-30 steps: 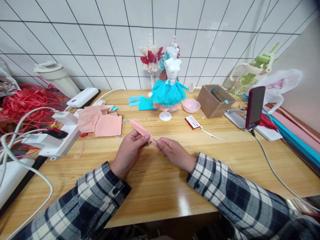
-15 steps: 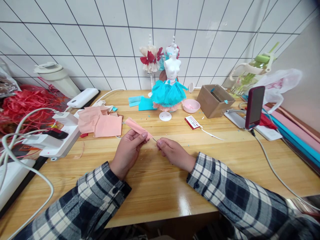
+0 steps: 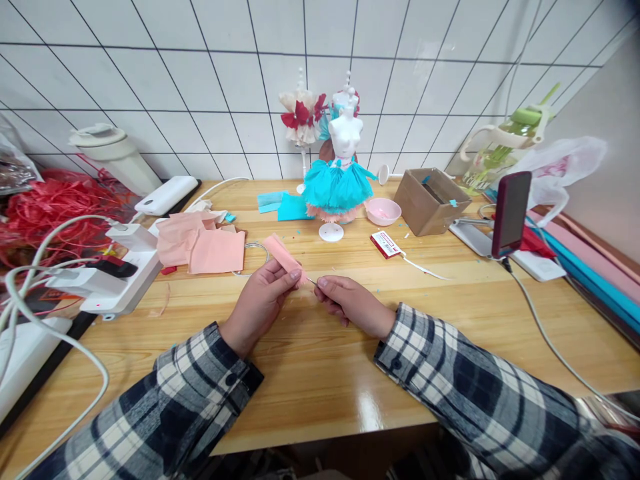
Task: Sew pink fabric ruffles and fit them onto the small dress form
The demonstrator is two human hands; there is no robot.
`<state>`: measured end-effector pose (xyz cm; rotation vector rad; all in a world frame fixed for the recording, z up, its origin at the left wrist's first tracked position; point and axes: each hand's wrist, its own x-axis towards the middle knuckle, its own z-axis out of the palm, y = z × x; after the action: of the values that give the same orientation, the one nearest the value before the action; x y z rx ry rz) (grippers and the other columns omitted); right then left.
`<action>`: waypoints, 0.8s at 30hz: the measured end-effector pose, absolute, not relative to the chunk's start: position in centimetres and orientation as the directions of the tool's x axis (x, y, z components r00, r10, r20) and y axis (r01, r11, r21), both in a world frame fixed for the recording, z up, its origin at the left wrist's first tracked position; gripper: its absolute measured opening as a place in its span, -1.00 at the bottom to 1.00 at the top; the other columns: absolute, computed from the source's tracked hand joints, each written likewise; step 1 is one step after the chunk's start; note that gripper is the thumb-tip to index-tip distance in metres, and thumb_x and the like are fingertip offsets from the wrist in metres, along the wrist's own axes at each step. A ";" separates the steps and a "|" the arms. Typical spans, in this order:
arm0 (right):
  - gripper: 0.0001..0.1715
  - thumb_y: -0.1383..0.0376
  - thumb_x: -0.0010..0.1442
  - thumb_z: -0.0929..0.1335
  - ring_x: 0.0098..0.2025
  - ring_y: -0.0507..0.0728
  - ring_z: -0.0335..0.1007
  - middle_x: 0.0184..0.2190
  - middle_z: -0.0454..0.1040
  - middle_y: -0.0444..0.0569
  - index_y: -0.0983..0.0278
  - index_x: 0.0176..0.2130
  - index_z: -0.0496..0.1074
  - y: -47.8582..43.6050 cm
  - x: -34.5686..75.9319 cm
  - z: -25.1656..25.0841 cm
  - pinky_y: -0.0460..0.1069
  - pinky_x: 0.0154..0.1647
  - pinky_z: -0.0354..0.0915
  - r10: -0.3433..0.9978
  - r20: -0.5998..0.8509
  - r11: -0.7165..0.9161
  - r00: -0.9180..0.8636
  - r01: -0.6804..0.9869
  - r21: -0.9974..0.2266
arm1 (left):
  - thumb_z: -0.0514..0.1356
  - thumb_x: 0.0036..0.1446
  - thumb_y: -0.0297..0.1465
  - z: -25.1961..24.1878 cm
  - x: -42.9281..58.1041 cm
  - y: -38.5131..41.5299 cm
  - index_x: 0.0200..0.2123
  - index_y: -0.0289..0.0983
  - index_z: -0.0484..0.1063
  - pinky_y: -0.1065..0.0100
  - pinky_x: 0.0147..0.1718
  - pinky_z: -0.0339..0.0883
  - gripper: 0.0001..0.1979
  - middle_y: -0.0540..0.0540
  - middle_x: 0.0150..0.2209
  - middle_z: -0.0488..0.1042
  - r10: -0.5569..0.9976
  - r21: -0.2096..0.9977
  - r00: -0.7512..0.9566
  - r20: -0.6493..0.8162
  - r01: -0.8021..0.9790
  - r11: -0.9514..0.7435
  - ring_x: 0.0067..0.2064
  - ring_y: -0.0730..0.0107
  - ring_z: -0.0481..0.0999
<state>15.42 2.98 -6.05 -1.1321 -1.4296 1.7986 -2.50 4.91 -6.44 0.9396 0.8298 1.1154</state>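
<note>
My left hand (image 3: 267, 297) pinches a folded strip of pink crepe paper (image 3: 281, 252) above the table, its lower end gathered by the thumb. In my right hand (image 3: 353, 299), thumb and forefinger close on a thin dark stick (image 3: 311, 281), like a needle or wire, whose tip meets the paper's lower end. Its other end is hidden in the hand. Behind my hands stands a small white dress form (image 3: 345, 137) in a blue ruffled paper skirt (image 3: 337, 187) with pink edging. More pink crepe paper sheets (image 3: 220, 252) lie to the left of my left hand.
Right of the dress form are a pink bowl (image 3: 383, 212), a cardboard box (image 3: 430, 203), a red-and-white packet (image 3: 385, 244) and a propped phone (image 3: 511, 213). A power strip (image 3: 125, 287) with cables and red shredded strands (image 3: 50, 207) fill the left side.
The pink strip in my left hand has swung more upright, its upper end shifting right and uncovering a wire ring behind. My right hand has barely moved.
</note>
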 end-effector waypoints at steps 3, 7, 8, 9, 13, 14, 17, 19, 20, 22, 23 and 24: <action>-0.57 -0.05 0.26 0.19 -0.62 -0.04 -0.11 -0.59 0.02 -0.25 0.23 -0.40 0.20 3.0 15.4 -6.2 -0.18 -0.74 -0.02 0.838 -0.270 -0.271 -0.474 0.067 -0.960 | 0.38 -0.05 -0.42 -6.4 -2.5 4.9 -0.34 -0.30 0.48 0.46 -0.35 0.26 -0.82 0.01 -0.45 0.46 0.963 0.917 0.253 -0.089 -0.358 0.179 -0.40 0.48 0.38; -0.57 -0.05 0.26 0.20 -0.63 -0.05 -0.13 -0.61 -0.01 -0.26 0.23 -0.41 0.20 3.0 15.4 -6.1 -0.18 -0.74 -0.05 0.835 -0.294 -0.280 -0.465 0.101 -0.955 | 0.38 -0.05 -0.41 -6.4 -2.5 4.9 -0.35 -0.30 0.48 0.46 -0.34 0.26 -0.83 0.01 -0.44 0.46 0.965 0.921 0.246 -0.086 -0.349 0.171 -0.39 0.47 0.38; -0.57 -0.05 0.26 0.20 -0.63 -0.05 -0.13 -0.62 -0.02 -0.27 0.23 -0.41 0.19 3.0 15.4 -6.1 -0.18 -0.74 -0.06 0.834 -0.299 -0.282 -0.463 0.107 -0.953 | 0.38 -0.05 -0.41 -6.4 -2.5 4.9 -0.36 -0.29 0.48 0.46 -0.34 0.26 -0.83 0.02 -0.44 0.46 0.966 0.923 0.243 -0.084 -0.347 0.167 -0.39 0.48 0.38; -0.57 -0.04 0.27 0.20 -0.63 -0.05 -0.13 -0.62 -0.02 -0.27 0.23 -0.42 0.19 3.0 15.4 -6.0 -0.18 -0.74 -0.06 0.833 -0.302 -0.284 -0.463 0.110 -0.952 | 0.38 -0.04 -0.41 -6.4 -2.5 4.9 -0.37 -0.29 0.48 0.46 -0.34 0.25 -0.84 0.02 -0.45 0.46 0.967 0.923 0.241 -0.082 -0.347 0.165 -0.39 0.48 0.38; -0.57 -0.03 0.27 0.20 -0.63 -0.05 -0.13 -0.62 -0.03 -0.27 0.23 -0.43 0.18 2.9 15.4 -5.9 -0.18 -0.74 -0.05 0.833 -0.302 -0.288 -0.464 0.102 -0.952 | 0.38 -0.06 -0.40 -6.4 -2.5 4.9 -0.38 -0.29 0.48 0.45 -0.35 0.25 -0.83 0.02 -0.45 0.46 0.969 0.928 0.234 -0.084 -0.337 0.162 -0.40 0.47 0.37; -0.57 -0.03 0.27 0.20 -0.63 -0.05 -0.13 -0.62 -0.03 -0.27 0.23 -0.43 0.18 2.9 15.4 -6.0 -0.18 -0.74 -0.06 0.832 -0.302 -0.291 -0.466 0.097 -0.952 | 0.38 -0.06 -0.40 -6.4 -2.5 4.9 -0.38 -0.29 0.48 0.45 -0.35 0.25 -0.83 0.01 -0.45 0.46 0.969 0.929 0.232 -0.085 -0.333 0.161 -0.40 0.46 0.37; -0.56 -0.05 0.26 0.21 -0.63 -0.05 -0.13 -0.61 -0.02 -0.27 0.23 -0.42 0.19 3.0 15.4 -6.1 -0.18 -0.74 -0.06 0.832 -0.296 -0.291 -0.469 0.086 -0.953 | 0.39 -0.07 -0.39 -6.3 -2.5 4.8 -0.38 -0.30 0.48 0.43 -0.36 0.26 -0.82 0.01 -0.45 0.45 0.967 0.930 0.240 -0.085 -0.329 0.164 -0.40 0.45 0.37; -0.56 -0.06 0.25 0.21 -0.63 -0.05 -0.12 -0.62 -0.01 -0.27 0.23 -0.42 0.19 3.0 15.5 -6.1 -0.17 -0.74 -0.05 0.834 -0.294 -0.283 -0.466 0.095 -0.954 | 0.39 -0.08 -0.39 -6.3 -2.5 4.8 -0.38 -0.29 0.48 0.43 -0.36 0.26 -0.81 0.01 -0.45 0.45 0.966 0.929 0.244 -0.085 -0.331 0.166 -0.41 0.45 0.37; -0.55 -0.06 0.25 0.21 -0.64 -0.05 -0.12 -0.62 -0.01 -0.27 0.23 -0.42 0.19 3.0 15.5 -6.2 -0.17 -0.74 -0.05 0.835 -0.294 -0.280 -0.465 0.101 -0.955 | 0.39 -0.08 -0.39 -6.3 -2.5 4.8 -0.38 -0.29 0.48 0.43 -0.36 0.25 -0.81 0.01 -0.45 0.45 0.966 0.929 0.244 -0.085 -0.332 0.165 -0.41 0.45 0.37; -0.56 -0.06 0.26 0.21 -0.64 -0.05 -0.12 -0.63 0.00 -0.27 0.23 -0.42 0.19 3.1 15.5 -6.1 -0.17 -0.73 -0.06 0.834 -0.297 -0.278 -0.465 0.110 -0.954 | 0.39 -0.08 -0.39 -6.3 -2.5 4.8 -0.38 -0.29 0.48 0.44 -0.37 0.25 -0.82 0.01 -0.46 0.45 0.966 0.929 0.243 -0.085 -0.331 0.165 -0.41 0.46 0.37; -0.56 -0.05 0.26 0.21 -0.64 -0.05 -0.12 -0.63 0.00 -0.27 0.23 -0.42 0.19 3.1 15.5 -6.1 -0.17 -0.73 -0.07 0.835 -0.298 -0.278 -0.463 0.112 -0.954 | 0.39 -0.08 -0.40 -6.3 -2.5 4.8 -0.38 -0.29 0.48 0.44 -0.37 0.25 -0.82 0.01 -0.46 0.45 0.966 0.929 0.244 -0.087 -0.331 0.167 -0.41 0.46 0.37; -0.56 -0.04 0.26 0.21 -0.64 -0.05 -0.12 -0.63 0.00 -0.28 0.23 -0.42 0.19 3.1 15.4 -6.1 -0.17 -0.73 -0.07 0.835 -0.297 -0.278 -0.463 0.112 -0.954 | 0.39 -0.07 -0.40 -6.3 -2.5 4.8 -0.38 -0.29 0.48 0.44 -0.37 0.25 -0.82 0.01 -0.46 0.45 0.965 0.928 0.245 -0.089 -0.331 0.170 -0.41 0.46 0.37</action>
<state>15.44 3.08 -6.10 -1.1884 -1.4441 1.7947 -2.54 4.83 -6.27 0.9537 0.8475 1.0978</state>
